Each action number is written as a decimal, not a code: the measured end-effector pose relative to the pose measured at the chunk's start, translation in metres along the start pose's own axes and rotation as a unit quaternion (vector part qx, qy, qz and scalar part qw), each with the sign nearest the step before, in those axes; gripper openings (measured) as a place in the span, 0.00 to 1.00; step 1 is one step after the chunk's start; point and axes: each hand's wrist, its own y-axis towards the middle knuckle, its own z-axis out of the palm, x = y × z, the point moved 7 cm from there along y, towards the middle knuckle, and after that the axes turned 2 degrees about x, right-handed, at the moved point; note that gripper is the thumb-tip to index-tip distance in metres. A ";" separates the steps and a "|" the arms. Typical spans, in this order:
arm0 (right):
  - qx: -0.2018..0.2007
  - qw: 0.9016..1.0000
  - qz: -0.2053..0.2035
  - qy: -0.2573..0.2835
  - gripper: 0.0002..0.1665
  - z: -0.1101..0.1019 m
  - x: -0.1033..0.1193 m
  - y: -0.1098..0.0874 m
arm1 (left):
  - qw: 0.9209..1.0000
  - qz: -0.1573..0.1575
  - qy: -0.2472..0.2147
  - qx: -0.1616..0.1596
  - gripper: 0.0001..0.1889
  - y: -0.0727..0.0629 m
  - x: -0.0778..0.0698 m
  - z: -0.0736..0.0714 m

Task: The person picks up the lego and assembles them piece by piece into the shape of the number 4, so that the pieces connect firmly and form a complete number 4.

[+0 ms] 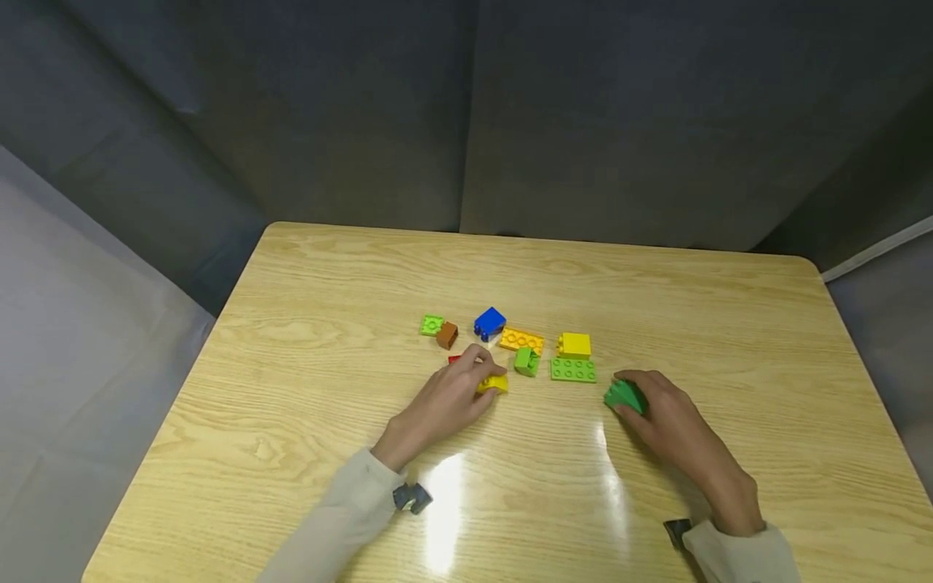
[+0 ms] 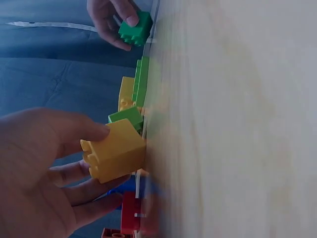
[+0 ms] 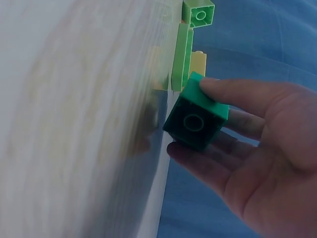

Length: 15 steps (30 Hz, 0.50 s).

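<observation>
My left hand (image 1: 455, 391) pinches a yellow toy brick (image 2: 119, 151) between thumb and fingers, its studs turned toward the palm in the left wrist view. A red brick (image 2: 130, 212) lies just beside those fingers, mostly covered by the hand in the head view. To the right, my right hand (image 1: 670, 417) holds a dark green brick (image 3: 195, 116) by its sides. In the right wrist view its hollow underside faces the camera. Between the hands are a light green brick (image 1: 526, 362) and a flat light green brick (image 1: 573, 370) with its studs up.
Farther back lie a blue brick (image 1: 490, 322), an orange plate (image 1: 521, 340), another yellow brick (image 1: 575, 346), a brown brick (image 1: 447, 335) and a small green plate (image 1: 432, 325). All are on a wooden table (image 1: 328, 324). Dark cloth (image 1: 364, 121) hangs behind it.
</observation>
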 end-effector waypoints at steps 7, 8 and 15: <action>-0.010 1.000 -0.018 0.000 0.27 -0.003 0.004 -0.002 | 1.000 0.024 0.019 0.004 0.18 0.001 -0.007 0.005; -0.012 1.000 -0.020 0.000 0.27 -0.004 0.005 -0.003 | 0.999 0.027 0.019 0.006 0.19 0.002 -0.007 0.007; -0.036 0.999 -0.039 0.006 0.27 -0.007 0.010 -0.004 | 0.999 0.029 -0.012 0.017 0.22 0.003 -0.012 0.013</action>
